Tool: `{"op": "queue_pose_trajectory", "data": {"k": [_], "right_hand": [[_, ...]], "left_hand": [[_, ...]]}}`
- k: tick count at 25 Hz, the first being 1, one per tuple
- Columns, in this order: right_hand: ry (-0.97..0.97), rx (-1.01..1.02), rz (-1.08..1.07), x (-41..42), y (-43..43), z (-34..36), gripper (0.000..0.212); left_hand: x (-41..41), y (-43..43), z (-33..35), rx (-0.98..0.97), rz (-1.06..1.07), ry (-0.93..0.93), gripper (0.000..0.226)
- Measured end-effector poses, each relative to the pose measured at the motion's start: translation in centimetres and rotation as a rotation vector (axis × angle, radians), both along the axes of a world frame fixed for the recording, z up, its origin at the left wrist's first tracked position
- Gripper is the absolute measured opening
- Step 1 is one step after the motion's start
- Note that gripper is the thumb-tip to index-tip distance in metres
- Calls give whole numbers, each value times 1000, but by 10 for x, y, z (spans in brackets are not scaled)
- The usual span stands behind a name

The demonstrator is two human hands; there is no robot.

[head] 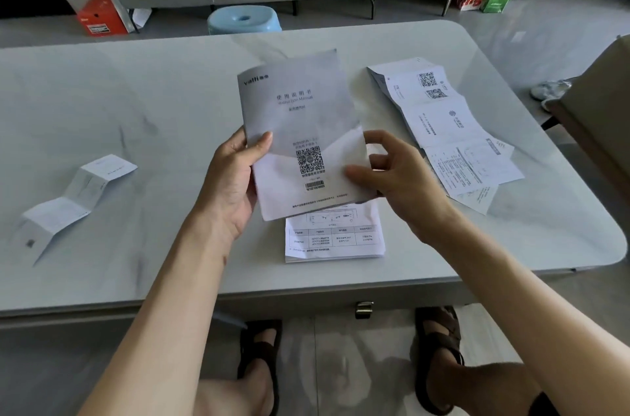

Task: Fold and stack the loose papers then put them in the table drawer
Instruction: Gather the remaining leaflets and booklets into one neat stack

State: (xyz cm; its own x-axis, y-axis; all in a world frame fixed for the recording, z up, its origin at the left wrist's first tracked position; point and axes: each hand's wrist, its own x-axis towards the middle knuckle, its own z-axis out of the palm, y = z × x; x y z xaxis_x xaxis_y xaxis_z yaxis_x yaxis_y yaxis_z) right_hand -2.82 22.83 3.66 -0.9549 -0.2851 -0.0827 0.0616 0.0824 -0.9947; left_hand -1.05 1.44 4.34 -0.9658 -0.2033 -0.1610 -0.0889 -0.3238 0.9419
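So you're in the middle of the fold-and-stack part, nowhere near the drawer bit yet. The manual (300, 129) is up off the table (136, 91), tilted, cover facing you. Your left hand (231, 177) grips its left edge, thumb on the front and fingers wrapped behind. Your right hand (402, 177) has its thumb on the lower right of the cover with the fingers curled at the right edge. It looks like a pinch, though I can't see the fingertips behind the page.

Right under the manual, near your edge of the table, there's a folded stack (335, 238) lying flat. That reads as the pile you're building. 2 loose lots are left: the fanned-out papers (453, 129) off to the right, overlapping each other, and a zig-zag strip (75, 201) way over on the left, half unfolded.

Next move, I'd guess: the manual goes onto the stack, either closed flat or folded over first if it's bigger than the pile. Square the edges, because the cover looks slick and a thing like that tends to slide off thinner sheets. Then fold the papers on the right and press the strip back along its creases.

The drawer sits under the near edge, and its handle (364, 309) looks shut. You'll need 1 hand free to pull it, so get everything into 1 pile before you reach down.
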Motion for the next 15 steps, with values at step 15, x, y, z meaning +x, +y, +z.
{"op": "queue_pose_trajectory", "data": {"k": [15], "right_hand": [[-135,600,4,13,14,-56,80]], "left_hand": [[-16,7,-67,-653,-51,-281,39]]}}
